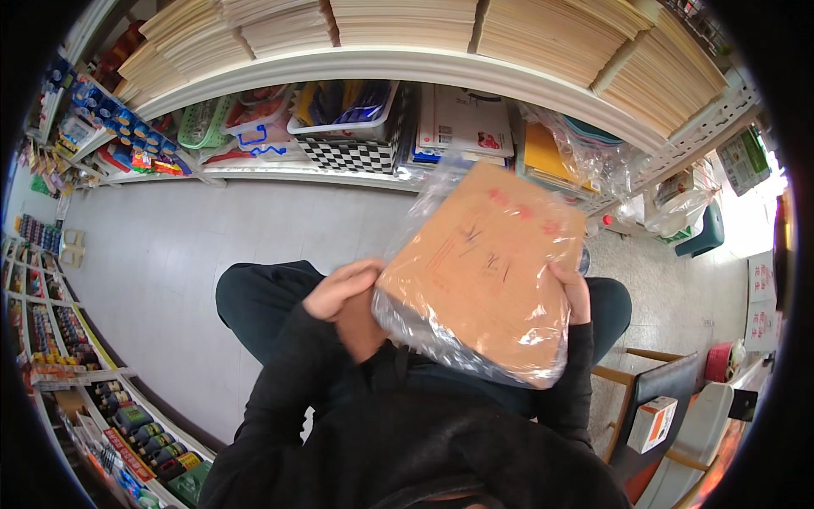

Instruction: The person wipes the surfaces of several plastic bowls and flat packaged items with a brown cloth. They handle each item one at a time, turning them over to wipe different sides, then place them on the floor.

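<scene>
A thick brown kraft-paper packet in a clear plastic bag lies tilted in front of my body, above my lap. It bears red print and dark handwriting. My right hand grips its right edge, thumb on top of the plastic. At the left edge, my left hand curls with its fingertips against the bag. Below that hand shows a blurred reddish-brown piece, which I cannot identify. Loose plastic sticks out past the packet's upper left and lower edges.
A white shelf ahead carries stacks of pale paper. Under it sit a black-and-white checked basket, a green basket and yellow envelopes. Bottles line shelving at left. A chair with a small box stands at right.
</scene>
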A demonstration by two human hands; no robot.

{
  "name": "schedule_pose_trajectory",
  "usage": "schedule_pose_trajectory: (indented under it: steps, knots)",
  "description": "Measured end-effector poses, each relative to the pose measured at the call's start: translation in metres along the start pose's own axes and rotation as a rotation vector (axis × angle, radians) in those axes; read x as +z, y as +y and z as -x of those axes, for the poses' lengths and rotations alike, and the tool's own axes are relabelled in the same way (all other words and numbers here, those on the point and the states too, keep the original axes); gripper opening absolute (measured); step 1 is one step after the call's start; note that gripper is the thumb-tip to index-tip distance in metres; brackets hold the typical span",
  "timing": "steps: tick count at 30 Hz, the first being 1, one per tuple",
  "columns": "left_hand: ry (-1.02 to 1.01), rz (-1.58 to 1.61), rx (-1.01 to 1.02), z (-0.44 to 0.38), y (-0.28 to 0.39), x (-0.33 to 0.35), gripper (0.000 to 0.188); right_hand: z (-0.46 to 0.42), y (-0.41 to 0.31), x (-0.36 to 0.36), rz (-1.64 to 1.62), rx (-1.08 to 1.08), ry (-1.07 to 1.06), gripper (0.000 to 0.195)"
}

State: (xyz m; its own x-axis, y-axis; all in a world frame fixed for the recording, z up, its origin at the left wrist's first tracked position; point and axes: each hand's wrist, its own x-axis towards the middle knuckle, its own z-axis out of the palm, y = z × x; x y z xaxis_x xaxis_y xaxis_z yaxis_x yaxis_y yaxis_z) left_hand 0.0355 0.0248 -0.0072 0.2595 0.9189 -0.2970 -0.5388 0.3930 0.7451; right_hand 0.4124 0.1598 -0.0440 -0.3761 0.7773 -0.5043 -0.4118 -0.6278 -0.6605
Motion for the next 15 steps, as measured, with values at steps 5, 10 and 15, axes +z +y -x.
schedule_pose_trajectory:
  steps: [5, 10, 15]
  knots:
    - [0.230, -0.126, 0.112, 0.065, 0.036, 0.023, 0.055, -0.004, -0.001, 0.055, 0.229, 0.209, -0.190, 0.037]
    - [0.259, 0.136, 0.197, 0.082, 0.024, 0.023, 0.051, -0.026, -0.033, 0.133, 0.495, 0.257, -0.448, 0.039]
    - [0.254, -0.176, 0.204, 0.061, 0.036, 0.002, 0.036, -0.069, -0.072, 0.167, 0.361, 0.121, -0.615, 0.046]
